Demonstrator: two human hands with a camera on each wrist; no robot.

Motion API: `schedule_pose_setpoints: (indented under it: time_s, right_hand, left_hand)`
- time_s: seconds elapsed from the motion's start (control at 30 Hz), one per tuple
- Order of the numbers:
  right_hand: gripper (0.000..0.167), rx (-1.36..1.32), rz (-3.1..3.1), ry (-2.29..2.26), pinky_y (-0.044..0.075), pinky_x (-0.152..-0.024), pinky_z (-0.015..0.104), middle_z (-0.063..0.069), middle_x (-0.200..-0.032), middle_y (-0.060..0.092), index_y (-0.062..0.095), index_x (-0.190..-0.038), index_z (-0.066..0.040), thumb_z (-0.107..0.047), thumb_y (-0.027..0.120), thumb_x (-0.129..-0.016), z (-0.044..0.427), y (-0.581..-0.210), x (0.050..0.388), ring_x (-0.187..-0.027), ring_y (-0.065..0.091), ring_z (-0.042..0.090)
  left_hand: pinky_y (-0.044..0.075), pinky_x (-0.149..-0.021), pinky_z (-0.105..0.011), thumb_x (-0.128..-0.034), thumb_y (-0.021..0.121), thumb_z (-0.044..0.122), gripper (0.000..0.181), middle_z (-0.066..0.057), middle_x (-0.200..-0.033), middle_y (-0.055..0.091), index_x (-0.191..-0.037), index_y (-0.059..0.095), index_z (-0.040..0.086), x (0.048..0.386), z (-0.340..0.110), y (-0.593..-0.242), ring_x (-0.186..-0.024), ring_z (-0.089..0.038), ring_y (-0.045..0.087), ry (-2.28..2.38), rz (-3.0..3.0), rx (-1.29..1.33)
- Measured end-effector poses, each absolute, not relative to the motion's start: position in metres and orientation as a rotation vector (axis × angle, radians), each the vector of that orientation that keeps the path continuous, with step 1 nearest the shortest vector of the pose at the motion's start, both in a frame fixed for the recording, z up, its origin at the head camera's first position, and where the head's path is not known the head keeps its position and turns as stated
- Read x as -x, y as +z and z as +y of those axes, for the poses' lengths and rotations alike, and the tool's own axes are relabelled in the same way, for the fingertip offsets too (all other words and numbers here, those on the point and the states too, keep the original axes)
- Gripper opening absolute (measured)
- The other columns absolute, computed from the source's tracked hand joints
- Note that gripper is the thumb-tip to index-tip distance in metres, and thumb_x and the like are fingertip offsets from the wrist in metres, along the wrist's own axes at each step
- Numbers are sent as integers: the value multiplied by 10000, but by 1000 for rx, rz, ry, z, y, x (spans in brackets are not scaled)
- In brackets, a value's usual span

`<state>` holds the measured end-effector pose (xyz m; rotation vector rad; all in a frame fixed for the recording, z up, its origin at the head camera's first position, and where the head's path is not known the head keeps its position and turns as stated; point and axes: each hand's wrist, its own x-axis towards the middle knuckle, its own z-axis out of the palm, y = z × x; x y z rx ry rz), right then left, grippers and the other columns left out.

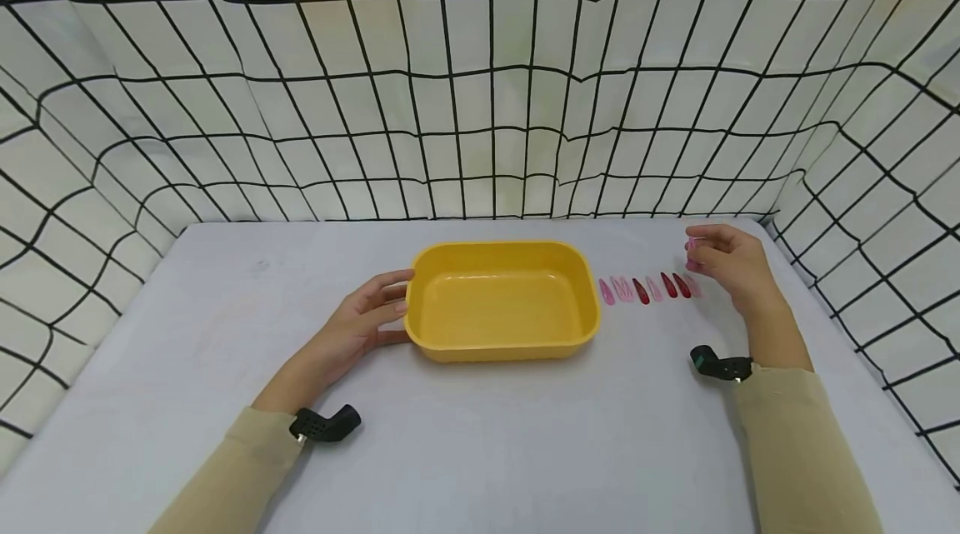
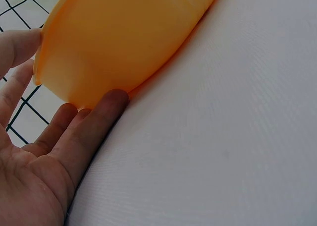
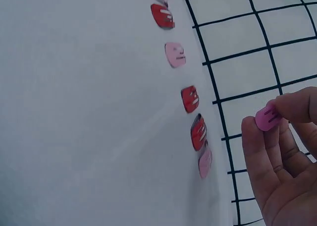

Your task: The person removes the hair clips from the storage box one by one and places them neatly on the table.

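Note:
My left hand (image 1: pixel 367 316) is at the left end of a yellow plastic basin (image 1: pixel 502 342), its extended, spread fingers touching the rim and outer wall. In the left wrist view, fingertips (image 2: pixel 116 98) press the basin wall (image 2: pixel 129 42) low down, near the white surface. My right hand (image 1: pixel 731 262) pinches a pink snap hair clip (image 3: pixel 268 117) between thumb and fingertips, above the surface. Below and left of it, several pink and red hair clips lie in a row; a red clip (image 1: pixel 670 285) is among them, as is a purple-pink clip (image 1: pixel 607 292) beside the basin.
A white cloth (image 1: pixel 487 442) covers the table. Black wire grid panels (image 1: pixel 487 101) stand along the back and both sides over pale backing. Black wrist cameras (image 1: pixel 326 424) sit on both forearms, over beige sleeves (image 1: pixel 232 471).

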<state>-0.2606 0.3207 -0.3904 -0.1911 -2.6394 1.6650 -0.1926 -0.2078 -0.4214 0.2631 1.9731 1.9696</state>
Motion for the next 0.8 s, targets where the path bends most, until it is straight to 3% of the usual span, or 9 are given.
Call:
schedule_pose_setpoints:
  time_s: [0.33,0.8]
  right_hand:
    - [389,214,-2880,1347,531,-709,157,159,-1173,598,557,-1364,-24,-164,543,-1001,340,-401,259,-833,610,72]
    - [398,186,-3104,1138,472,-764,276,185,-1204,654,616,-1301,-39,-254,637,-967,346,-404,262,-955,565,241]
  left_hand:
    - [567,-943,-412,-1010,599,228,528,-125,-1536,378,-1497,403,171,194,-207,-423,-1201,-209,598,1975,1954,-264]
    - [564,-947,-420,-1002,613,247,533,-111,-1546,381,-1493,412,188,193,-207,-421,-1220,-224,588,1973,1962,-216]
